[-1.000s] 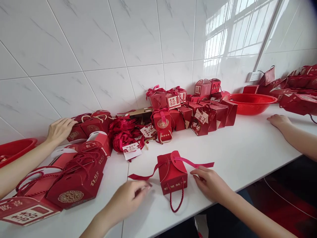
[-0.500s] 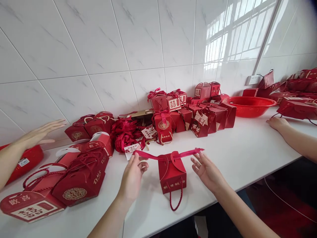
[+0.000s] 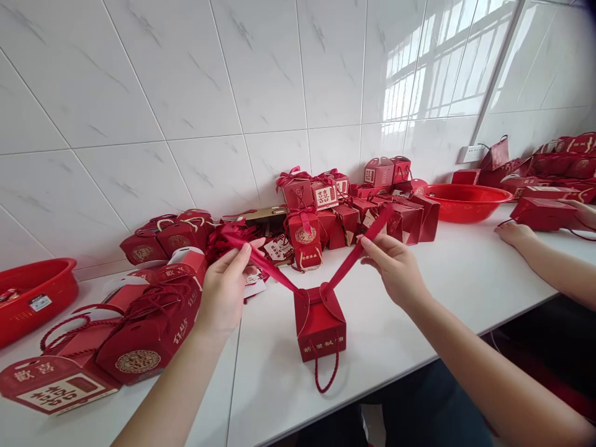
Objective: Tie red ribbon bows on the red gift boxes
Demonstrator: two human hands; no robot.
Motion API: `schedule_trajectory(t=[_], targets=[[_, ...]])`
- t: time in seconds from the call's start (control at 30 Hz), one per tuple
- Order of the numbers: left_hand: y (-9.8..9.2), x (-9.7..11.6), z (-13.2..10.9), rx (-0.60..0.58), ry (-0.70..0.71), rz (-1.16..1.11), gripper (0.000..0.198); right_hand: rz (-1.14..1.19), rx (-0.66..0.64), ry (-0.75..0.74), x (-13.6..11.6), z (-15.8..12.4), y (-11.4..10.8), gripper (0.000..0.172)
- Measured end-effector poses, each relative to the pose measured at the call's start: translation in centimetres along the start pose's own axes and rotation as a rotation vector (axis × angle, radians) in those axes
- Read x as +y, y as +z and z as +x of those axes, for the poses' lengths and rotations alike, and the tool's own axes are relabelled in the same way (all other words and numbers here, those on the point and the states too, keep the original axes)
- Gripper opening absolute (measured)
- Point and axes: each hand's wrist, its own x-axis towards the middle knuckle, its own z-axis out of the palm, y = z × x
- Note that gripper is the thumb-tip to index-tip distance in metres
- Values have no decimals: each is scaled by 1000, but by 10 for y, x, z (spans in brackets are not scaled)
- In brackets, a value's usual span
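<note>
A small red gift box (image 3: pixel 321 320) with a dark red cord handle (image 3: pixel 326 377) hanging down its front stands upright on the white table before me. A red ribbon (image 3: pixel 345 264) runs through the flaps at its top, and its two ends rise in a V. My left hand (image 3: pixel 228 279) pinches the left end, up and to the left of the box. With thumb and fingers closed, my right hand (image 3: pixel 391 264) grips the right end, whose tip sticks up past my fingers. Neither hand touches the box itself.
Larger red boxes (image 3: pixel 144 335) crowd the left, beside a red plastic basin (image 3: pixel 37 298). Stacked gift boxes (image 3: pixel 305 233) and a ribbon heap (image 3: pixel 223 239) line the wall. Another red basin (image 3: pixel 468 202) stands back right. A co-worker's hand (image 3: pixel 514 234) rests near a red box at far right.
Both my hands have risen, drawing the ribbon ends from nearly level up into a steep V. Another person's hand at the left has gone from view, uncovering the left basin.
</note>
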Motion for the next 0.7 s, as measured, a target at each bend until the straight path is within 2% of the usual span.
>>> schedule_trajectory(t=[0.17,0.33,0.53,0.7], targets=[[23,17,13,-126,124,80,26,-58,-191,-132,-23,18,32,22],[38,25,18,-199,126,93,23,-90,-284,-169,-34,25,54,28],[45,21,16,-240,66,92,29,-69,-304,-203,-37,27,60,28],[46,17,17,-200,89,63,25,-101,-269,-206,-38,28,56,27]])
